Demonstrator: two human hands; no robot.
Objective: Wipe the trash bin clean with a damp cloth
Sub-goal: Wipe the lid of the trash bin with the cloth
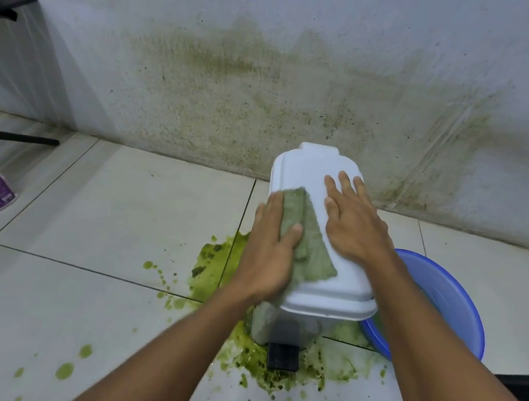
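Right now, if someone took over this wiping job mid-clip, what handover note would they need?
Left hand: presses the green cloth flat on the left side of the white bin lid.
Right hand: lies flat on the lid, holding nothing.
Blue basin: on the floor, right of the bin.
Done: the visible lid top looks clean.
Left: the bin body and pedal, which stand in a green spill.
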